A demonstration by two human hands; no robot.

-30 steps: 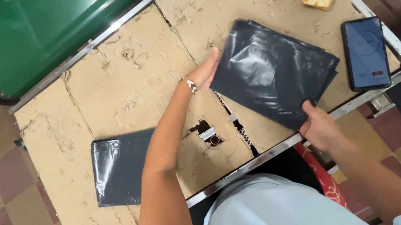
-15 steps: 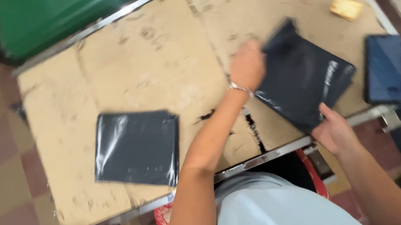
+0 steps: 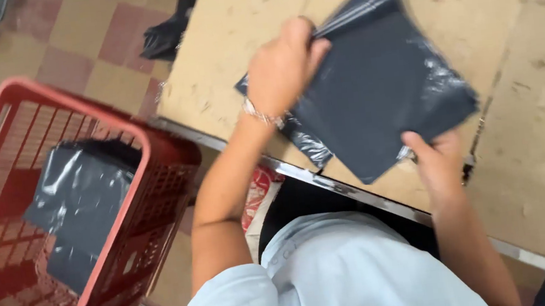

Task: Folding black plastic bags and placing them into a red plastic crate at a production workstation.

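Two bare hands work one dark grey glossy plastic mailer bag [image 3: 380,87], which lies on the worn tan cardboard-topped table [image 3: 541,145] with its lower corner hanging past the metal edge strip [image 3: 358,194] at about six o'clock. The left hand [image 3: 284,67] is curled at the bag's ten o'clock corner, fingers pinching up the top film layer so it lifts in a shiny fold. The right hand [image 3: 438,156] pinches the five o'clock corner between thumb and fingers. Slick film is likely to slide out of either pinch, and the overhanging corner could tip the bag off the table. At eight o'clock a red slatted plastic crate [image 3: 148,186] stands on the checkered floor, holding another dark plastic bag [image 3: 75,201]; motion blur hides finer detail.
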